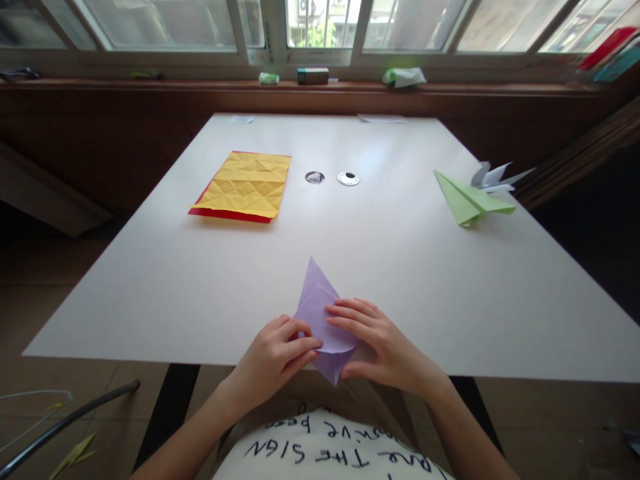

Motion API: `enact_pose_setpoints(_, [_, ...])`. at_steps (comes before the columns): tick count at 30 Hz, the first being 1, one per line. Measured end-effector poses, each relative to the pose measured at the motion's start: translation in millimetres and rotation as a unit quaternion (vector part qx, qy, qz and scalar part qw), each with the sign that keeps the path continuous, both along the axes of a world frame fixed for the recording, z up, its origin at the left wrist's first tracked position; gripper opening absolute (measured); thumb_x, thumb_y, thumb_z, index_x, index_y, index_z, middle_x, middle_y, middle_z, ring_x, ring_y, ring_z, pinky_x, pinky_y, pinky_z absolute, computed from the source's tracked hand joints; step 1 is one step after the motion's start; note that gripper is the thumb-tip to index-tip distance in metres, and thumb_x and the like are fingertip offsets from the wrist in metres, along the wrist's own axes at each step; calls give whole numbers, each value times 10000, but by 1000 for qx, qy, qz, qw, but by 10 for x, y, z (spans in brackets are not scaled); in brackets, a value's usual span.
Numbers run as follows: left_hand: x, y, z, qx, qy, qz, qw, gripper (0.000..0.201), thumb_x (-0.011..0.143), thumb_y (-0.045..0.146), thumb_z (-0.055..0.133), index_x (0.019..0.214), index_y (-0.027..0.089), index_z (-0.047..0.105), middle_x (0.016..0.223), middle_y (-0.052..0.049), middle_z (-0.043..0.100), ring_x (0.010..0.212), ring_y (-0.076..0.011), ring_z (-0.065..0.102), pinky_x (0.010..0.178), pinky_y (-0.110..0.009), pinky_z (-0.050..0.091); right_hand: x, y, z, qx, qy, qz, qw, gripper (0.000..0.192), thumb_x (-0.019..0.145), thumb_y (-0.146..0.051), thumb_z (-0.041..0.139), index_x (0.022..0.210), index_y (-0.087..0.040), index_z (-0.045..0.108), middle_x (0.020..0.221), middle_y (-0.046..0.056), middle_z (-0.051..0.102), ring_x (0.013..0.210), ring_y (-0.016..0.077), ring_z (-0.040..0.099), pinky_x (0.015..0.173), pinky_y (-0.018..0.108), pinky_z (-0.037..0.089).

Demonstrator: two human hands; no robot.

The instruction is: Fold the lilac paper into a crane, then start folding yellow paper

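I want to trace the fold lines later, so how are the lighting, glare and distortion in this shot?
Head view: daylight from the windows backlights the scene; soft glare sheens the white table past its middle; wide-angle bending splays the table edges; the purple paper under both hands is sharp but its creases read faint.

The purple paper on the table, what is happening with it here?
A person presses a folded purple paper flat at the near edge of the white table. The left hand and the right hand both rest fingers on it. Farther away lie a creased yellow sheet on red paper, and a green folded plane beside a white folded figure.
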State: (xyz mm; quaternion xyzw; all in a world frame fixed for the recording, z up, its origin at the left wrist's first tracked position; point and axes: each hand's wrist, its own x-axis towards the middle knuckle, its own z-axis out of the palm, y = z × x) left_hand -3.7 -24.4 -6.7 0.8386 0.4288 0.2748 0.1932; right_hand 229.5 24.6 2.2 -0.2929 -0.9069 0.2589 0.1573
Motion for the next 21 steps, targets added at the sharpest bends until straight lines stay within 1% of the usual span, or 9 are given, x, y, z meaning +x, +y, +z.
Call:
enact_pose_setpoints(3, [16, -9, -14, 1, -14, 16, 1000, 181, 901, 165, 447, 940, 182, 624, 891, -47, 627, 791, -148, 527, 710, -286, 472, -8, -3, 23, -9, -1, -3, 1000, 613, 764, -513, 613, 1281, -217, 469, 1323, 83, 520, 1287, 218, 397, 1081, 463, 311])
enact_pose_setpoints(7, [26, -15, -28, 9, -25, 32, 999, 177, 894, 128, 428, 951, 170, 590, 885, -48, 645, 806, -152, 556, 729, -292, 495, -18, -23, -31, 37, 11, -31, 999, 368, 855, -323, 554, 1208, -221, 534, 1272, 64, 569, 1246, 195, 456, 1046, 441, 371])
enact_pose_setpoints(9, [25, -11, -43, 21, -6, 33, 999, 210, 879, 120, 447, 1041, 166, 572, 1002, -63, 647, 939, -172, 568, 836, -324, 494, -18, -30, -77, 68, 8, -30, 997, 313, 880, -231, 502, 1188, -221, 551, 1272, 53, 570, 1239, 187, 465, 1040, 439, 380])
enact_pose_setpoints(11, [23, -3, -64, 27, 42, 23, 998, 333, 860, 119, 471, 1189, 152, 509, 1218, -86, 578, 1158, -201, 493, 981, -373, 433, -13, -32, -116, 87, -4, -20, 996, 358, 881, -176, 468, 1235, -208, 517, 1296, 55, 548, 1249, 181, 454, 1044, 434, 379])
enact_pose_setpoints(13, [22, 5, -85, 23, 98, 16, 995, 449, 855, 126, 473, 1301, 146, 418, 1373, -88, 456, 1294, -209, 371, 1061, -399, 362, -8, -29, -141, 103, -16, -13, 994, 413, 880, -148, 439, 1291, -184, 460, 1327, 68, 517, 1263, 176, 436, 1047, 422, 379])
enact_pose_setpoints(15, [27, 13, -95, 13, 135, 25, 990, 493, 862, 140, 460, 1346, 156, 367, 1423, -73, 396, 1324, -201, 330, 1077, -399, 341, -8, -25, -148, 116, -32, -12, 993, 443, 882, -149, 427, 1325, -167, 420, 1364, 80, 476, 1274, 182, 417, 1042, 415, 385])
enact_pose_setpoints(17, [37, 26, -85, 3, 157, 34, 987, 518, 857, 152, 457, 1364, 170, 346, 1439, -54, 374, 1318, -202, 332, 1077, -400, 336, -16, -18, -136, 123, -55, -16, 991, 474, 873, -159, 437, 1345, -172, 395, 1396, 75, 437, 1255, 210, 421, 1019, 427, 403])
enact_pose_setpoints(19, [52, 57, -53, -6, 170, 39, 985, 557, 836, 167, 474, 1374, 187, 334, 1451, -38, 354, 1301, -223, 342, 1064, -415, 341, -32, 0, -103, 122, -80, -18, 989, 520, 844, -177, 475, 1355, -181, 382, 1414, 69, 413, 1199, 244, 442, 985, 449, 422])
enact_pose_setpoints(21, [70, 114, -11, -15, 177, 39, 983, 607, 801, 182, 503, 1380, 202, 324, 1455, -29, 347, 1273, -249, 359, 1037, -433, 358, -51, 34, -58, 123, -90, -6, 988, 542, 809, -207, 518, 1336, -167, 400, 1402, 90, 423, 1156, 267, 450, 969, 469, 421])
